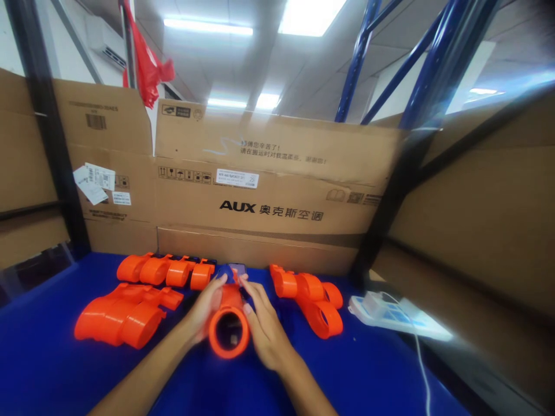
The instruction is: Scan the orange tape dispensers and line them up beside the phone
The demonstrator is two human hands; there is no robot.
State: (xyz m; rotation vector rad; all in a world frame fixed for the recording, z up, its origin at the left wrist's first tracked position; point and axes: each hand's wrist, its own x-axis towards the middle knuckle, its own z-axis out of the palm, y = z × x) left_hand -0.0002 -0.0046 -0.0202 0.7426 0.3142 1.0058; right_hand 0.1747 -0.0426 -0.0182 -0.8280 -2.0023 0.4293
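Observation:
Between my hands is an orange plastic ring-shaped part (229, 351), its round opening turned toward me. My left hand (206, 309) grips it from the left side, fingertips at its far end. From the right, my right hand (263, 323) is closed against it, with the thumb along its side and fingers at the far end. A small orange piece (236, 276) shows between the fingertips; how it joins the part is hidden. Behind the hands lies a dark, flat item (237, 268), mostly covered.
Similar orange parts lie in a back-left row (154, 270), a front-left group (119, 318) and a right-hand group (310, 289) on the blue table surface (34, 346). A white power strip (399, 320) with a cable sits at right. Cardboard (269, 185) walls the back.

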